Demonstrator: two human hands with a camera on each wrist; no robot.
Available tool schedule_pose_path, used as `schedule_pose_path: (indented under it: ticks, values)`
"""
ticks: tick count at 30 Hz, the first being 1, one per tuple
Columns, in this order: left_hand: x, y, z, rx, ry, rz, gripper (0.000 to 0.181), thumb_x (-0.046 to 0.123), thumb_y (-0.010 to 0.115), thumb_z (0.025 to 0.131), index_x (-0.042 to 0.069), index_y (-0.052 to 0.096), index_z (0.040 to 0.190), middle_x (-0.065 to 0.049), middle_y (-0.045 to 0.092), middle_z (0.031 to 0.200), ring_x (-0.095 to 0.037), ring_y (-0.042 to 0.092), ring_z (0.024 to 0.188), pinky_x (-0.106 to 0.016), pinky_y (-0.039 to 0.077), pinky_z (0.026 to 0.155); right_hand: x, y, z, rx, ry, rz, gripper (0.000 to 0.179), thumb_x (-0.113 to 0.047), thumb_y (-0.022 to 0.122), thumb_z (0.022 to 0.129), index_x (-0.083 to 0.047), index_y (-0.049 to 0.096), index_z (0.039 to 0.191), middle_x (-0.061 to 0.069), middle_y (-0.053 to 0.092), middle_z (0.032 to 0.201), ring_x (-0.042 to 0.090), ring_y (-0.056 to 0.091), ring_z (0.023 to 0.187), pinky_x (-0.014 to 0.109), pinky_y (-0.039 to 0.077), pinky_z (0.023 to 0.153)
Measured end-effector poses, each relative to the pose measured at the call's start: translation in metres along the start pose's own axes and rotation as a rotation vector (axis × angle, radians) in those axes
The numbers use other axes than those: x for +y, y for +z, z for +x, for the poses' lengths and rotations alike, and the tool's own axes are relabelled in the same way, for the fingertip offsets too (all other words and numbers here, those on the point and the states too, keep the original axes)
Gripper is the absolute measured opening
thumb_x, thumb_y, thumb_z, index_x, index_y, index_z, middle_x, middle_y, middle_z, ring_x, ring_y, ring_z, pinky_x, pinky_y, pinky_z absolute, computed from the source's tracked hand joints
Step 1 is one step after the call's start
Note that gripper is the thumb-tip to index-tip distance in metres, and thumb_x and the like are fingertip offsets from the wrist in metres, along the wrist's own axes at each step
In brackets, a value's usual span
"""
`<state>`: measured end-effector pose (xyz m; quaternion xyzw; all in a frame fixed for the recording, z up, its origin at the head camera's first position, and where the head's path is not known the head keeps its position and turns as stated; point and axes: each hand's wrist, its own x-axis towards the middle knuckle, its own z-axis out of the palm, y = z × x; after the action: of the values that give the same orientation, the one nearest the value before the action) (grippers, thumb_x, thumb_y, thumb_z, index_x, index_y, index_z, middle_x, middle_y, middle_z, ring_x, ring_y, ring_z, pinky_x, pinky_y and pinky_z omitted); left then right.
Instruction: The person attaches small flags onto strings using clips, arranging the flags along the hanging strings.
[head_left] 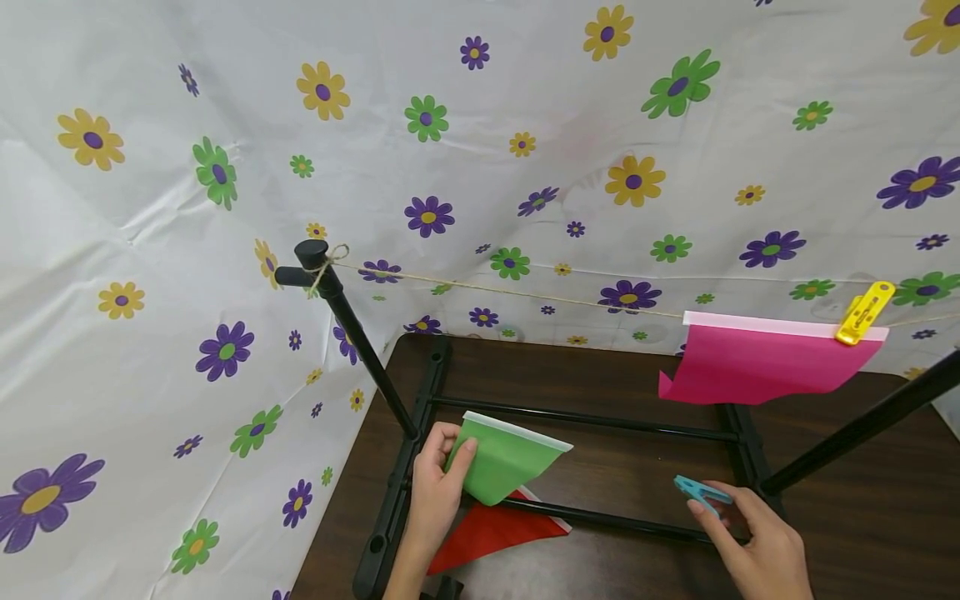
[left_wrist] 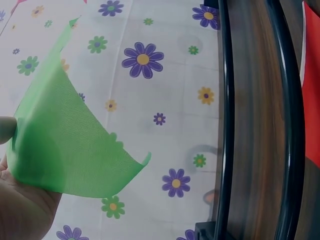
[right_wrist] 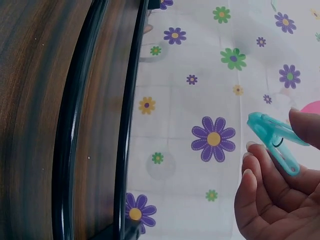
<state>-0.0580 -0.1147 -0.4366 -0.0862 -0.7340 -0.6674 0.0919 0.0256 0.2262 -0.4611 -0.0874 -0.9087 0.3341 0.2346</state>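
Observation:
My left hand (head_left: 437, 483) pinches a green pennant (head_left: 501, 457) with a white top edge by its left side, thumb in front. In the left wrist view the green pennant (left_wrist: 70, 140) hangs from the fingers with its lower tip curling. My right hand (head_left: 761, 537) holds a light blue clothespin (head_left: 701, 492) between thumb and fingers; the right wrist view shows the clothespin (right_wrist: 274, 137) from its side. A pink pennant (head_left: 772, 362) hangs on the string (head_left: 510, 292), with a yellow clothespin (head_left: 865, 313) clipped near its right end. Its left end has no clothespin on it.
A red pennant (head_left: 498, 533) lies on the brown table (head_left: 847, 533), partly under the frame's front bar (head_left: 622, 521). The black frame has a left post (head_left: 367, 358) with the string tied near its top, and a right post (head_left: 862, 425). A flowered sheet (head_left: 465, 167) hangs behind.

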Motion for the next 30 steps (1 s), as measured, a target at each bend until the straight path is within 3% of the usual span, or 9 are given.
schedule_pose_path:
  ticks: [8, 16, 26, 30]
  values:
    - [0.006, 0.0, 0.001, 0.006, -0.029, 0.014, 0.012, 0.01, 0.063, 0.103, 0.0, 0.057, 0.108, -0.009, 0.067, 0.087, -0.016, 0.064, 0.077, -0.03, 0.059, 0.067, -0.002, -0.002, 0.001, -0.021, 0.015, 0.004, 0.025, -0.018, 0.082, 0.09, -0.003, 0.073, 0.108, 0.006, 0.071, 0.087, -0.008, 0.052, 0.066, 0.011, 0.04, 0.054]
    - [0.009, 0.001, 0.004, -0.007, 0.021, -0.012, 0.01, 0.006, 0.06, 0.104, -0.001, 0.056, 0.109, -0.012, 0.066, 0.089, -0.015, 0.065, 0.076, -0.031, 0.059, 0.065, -0.003, -0.004, 0.001, -0.018, 0.004, 0.014, 0.022, -0.017, 0.081, 0.09, -0.003, 0.074, 0.105, 0.007, 0.072, 0.086, -0.008, 0.052, 0.066, 0.011, 0.04, 0.053]
    - [0.011, 0.002, 0.005, 0.016, 0.029, -0.006, 0.011, 0.006, 0.061, 0.104, -0.001, 0.057, 0.11, -0.013, 0.068, 0.093, -0.017, 0.066, 0.079, -0.032, 0.06, 0.066, -0.004, -0.005, 0.002, -0.045, 0.025, -0.014, 0.025, -0.021, 0.082, 0.09, -0.003, 0.074, 0.106, 0.002, 0.07, 0.082, -0.007, 0.051, 0.064, 0.021, 0.042, 0.051]
    - [0.011, 0.002, 0.005, 0.016, 0.064, 0.002, 0.009, 0.004, 0.062, 0.102, -0.001, 0.057, 0.108, -0.012, 0.068, 0.09, -0.016, 0.066, 0.076, -0.032, 0.06, 0.064, -0.004, -0.005, 0.002, -0.053, 0.029, -0.019, 0.025, -0.022, 0.082, 0.091, -0.003, 0.074, 0.106, 0.001, 0.069, 0.08, -0.006, 0.051, 0.064, 0.022, 0.042, 0.051]
